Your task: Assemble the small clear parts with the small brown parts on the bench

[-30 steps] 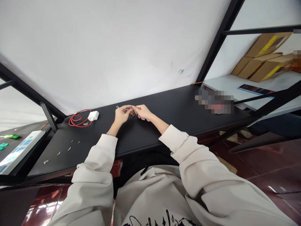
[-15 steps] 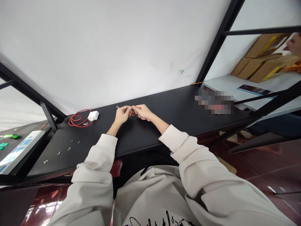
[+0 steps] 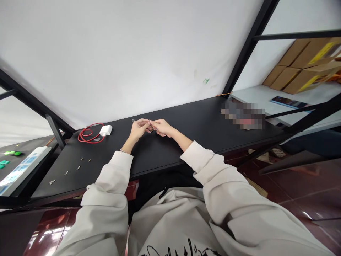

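Fingertips of the left hand (image 3: 138, 130) and the right hand (image 3: 162, 127) meet above the black tabletop (image 3: 186, 142), both hands palm-down with their fingers drawn together and their cream sleeves (image 3: 106, 202) pushed back from the wrists. A small dark brown cluster (image 3: 150, 130) sits right where the hands meet, mostly hidden beneath the fingertips. Whether it is pinched or only lying under them, I cannot tell. Just left of the left hand, a tiny clear bead (image 3: 133, 121) lies near the table's far edge. Farther left, a coiled red cable (image 3: 86, 136) runs to a white charger (image 3: 106, 130), and a loose row of small metal pieces (image 3: 78, 168) lies nearer the front edge. A white power strip (image 3: 23, 170) sits beyond the table's left end. A pixelated patch (image 3: 243, 116) hides something on the right of the tabletop. Further right, cardboard boxes (image 3: 301, 76) and a dark phone (image 3: 290, 102) rest on a white table (image 3: 255, 96).
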The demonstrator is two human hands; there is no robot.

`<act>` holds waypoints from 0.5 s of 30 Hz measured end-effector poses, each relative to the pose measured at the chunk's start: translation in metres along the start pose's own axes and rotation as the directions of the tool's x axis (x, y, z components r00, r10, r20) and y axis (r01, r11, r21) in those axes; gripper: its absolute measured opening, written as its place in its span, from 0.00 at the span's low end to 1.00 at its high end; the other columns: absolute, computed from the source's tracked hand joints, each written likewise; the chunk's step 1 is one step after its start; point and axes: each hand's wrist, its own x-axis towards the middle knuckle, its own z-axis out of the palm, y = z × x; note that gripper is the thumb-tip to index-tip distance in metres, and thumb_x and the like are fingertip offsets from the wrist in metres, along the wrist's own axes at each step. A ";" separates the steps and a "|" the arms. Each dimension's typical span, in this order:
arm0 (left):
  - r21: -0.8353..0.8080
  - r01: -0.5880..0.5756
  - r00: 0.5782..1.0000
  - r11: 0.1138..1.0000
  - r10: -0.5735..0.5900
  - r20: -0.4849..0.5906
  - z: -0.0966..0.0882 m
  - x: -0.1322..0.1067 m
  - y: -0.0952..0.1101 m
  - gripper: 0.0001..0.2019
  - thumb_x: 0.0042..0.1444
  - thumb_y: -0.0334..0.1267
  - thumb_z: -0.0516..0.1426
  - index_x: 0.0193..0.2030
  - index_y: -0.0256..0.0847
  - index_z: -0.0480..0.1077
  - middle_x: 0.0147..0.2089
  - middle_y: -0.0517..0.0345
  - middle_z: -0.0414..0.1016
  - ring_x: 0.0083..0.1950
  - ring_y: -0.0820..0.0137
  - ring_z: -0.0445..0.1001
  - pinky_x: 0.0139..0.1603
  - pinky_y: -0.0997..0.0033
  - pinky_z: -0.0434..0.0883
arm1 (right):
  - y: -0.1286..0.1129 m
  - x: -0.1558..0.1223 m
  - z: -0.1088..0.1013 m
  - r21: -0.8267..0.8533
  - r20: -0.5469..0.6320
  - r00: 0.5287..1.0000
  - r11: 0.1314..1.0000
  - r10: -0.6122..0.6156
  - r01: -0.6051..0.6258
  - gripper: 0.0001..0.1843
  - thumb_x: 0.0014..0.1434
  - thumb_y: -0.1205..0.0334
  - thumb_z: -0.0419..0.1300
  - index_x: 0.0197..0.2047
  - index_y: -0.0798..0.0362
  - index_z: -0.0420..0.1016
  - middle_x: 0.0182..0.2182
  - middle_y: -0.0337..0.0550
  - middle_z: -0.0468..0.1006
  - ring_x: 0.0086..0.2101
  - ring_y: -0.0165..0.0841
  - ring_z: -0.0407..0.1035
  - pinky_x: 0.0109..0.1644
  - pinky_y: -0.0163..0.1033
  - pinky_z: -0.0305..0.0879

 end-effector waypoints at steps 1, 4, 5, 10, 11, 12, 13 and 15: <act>-0.022 0.003 1.000 1.000 -0.002 0.006 -0.001 0.000 0.001 0.22 0.45 0.49 0.71 0.38 0.34 0.73 0.30 0.51 0.80 0.29 0.67 0.79 0.32 0.65 0.78 | -0.001 -0.001 0.001 0.035 0.022 1.000 0.999 0.014 -0.015 0.25 0.68 0.45 0.59 0.26 0.52 0.62 0.14 0.31 0.58 0.12 0.21 0.51 0.10 0.27 0.42; -0.082 0.005 1.000 0.997 -0.004 0.017 -0.003 0.000 0.001 0.21 0.41 0.45 0.72 0.36 0.35 0.72 0.31 0.51 0.80 0.30 0.66 0.80 0.35 0.63 0.79 | -0.004 -0.002 0.001 0.105 0.069 0.997 0.993 0.040 -0.047 0.24 0.68 0.46 0.59 0.26 0.53 0.64 0.15 0.31 0.58 0.13 0.21 0.52 0.11 0.27 0.42; -0.087 0.006 1.000 0.996 -0.004 0.017 -0.004 0.000 0.001 0.21 0.41 0.44 0.72 0.36 0.35 0.72 0.31 0.51 0.80 0.30 0.66 0.80 0.35 0.63 0.79 | -0.004 -0.002 0.002 0.117 0.073 0.996 0.992 0.043 -0.051 0.24 0.68 0.45 0.59 0.26 0.53 0.64 0.15 0.31 0.58 0.13 0.21 0.52 0.11 0.27 0.42; -0.039 -0.007 1.000 0.999 0.006 -0.023 -0.005 0.002 -0.001 0.20 0.40 0.42 0.72 0.36 0.35 0.72 0.30 0.53 0.80 0.26 0.69 0.77 0.31 0.66 0.77 | -0.002 -0.001 0.002 0.110 0.066 0.996 0.992 0.058 -0.065 0.26 0.67 0.44 0.59 0.25 0.53 0.63 0.17 0.33 0.60 0.13 0.21 0.52 0.11 0.27 0.42; -0.035 -0.009 0.999 0.999 0.008 -0.034 -0.005 0.002 -0.002 0.20 0.40 0.42 0.72 0.37 0.35 0.72 0.30 0.54 0.79 0.26 0.69 0.77 0.30 0.67 0.76 | -0.002 -0.001 0.002 0.103 0.061 0.996 0.993 0.058 -0.064 0.26 0.66 0.43 0.59 0.25 0.53 0.63 0.17 0.33 0.60 0.14 0.21 0.52 0.11 0.27 0.42; -0.030 -0.011 0.999 1.000 0.009 -0.049 -0.005 0.002 -0.002 0.20 0.40 0.41 0.72 0.37 0.35 0.72 0.30 0.54 0.79 0.25 0.70 0.76 0.29 0.67 0.76 | -0.002 -0.001 0.002 0.097 0.053 0.997 0.993 0.057 -0.062 0.26 0.66 0.43 0.59 0.25 0.53 0.62 0.17 0.33 0.60 0.14 0.21 0.52 0.10 0.27 0.42; -0.018 -0.010 0.998 1.000 0.009 -0.067 -0.005 0.003 -0.003 0.20 0.40 0.41 0.71 0.37 0.35 0.72 0.30 0.55 0.79 0.25 0.70 0.76 0.28 0.68 0.76 | -0.002 -0.001 0.002 0.092 0.039 0.998 0.994 0.057 -0.061 0.26 0.66 0.43 0.59 0.25 0.53 0.62 0.17 0.34 0.60 0.14 0.21 0.53 0.10 0.27 0.42; 0.035 0.001 0.994 0.999 0.003 -0.113 -0.006 0.005 -0.007 0.19 0.40 0.39 0.71 0.37 0.35 0.72 0.29 0.56 0.78 0.24 0.71 0.75 0.26 0.69 0.75 | -0.003 0.000 0.003 0.089 -0.007 0.998 0.994 0.061 -0.060 0.26 0.67 0.44 0.59 0.25 0.53 0.62 0.18 0.34 0.61 0.14 0.21 0.53 0.10 0.27 0.41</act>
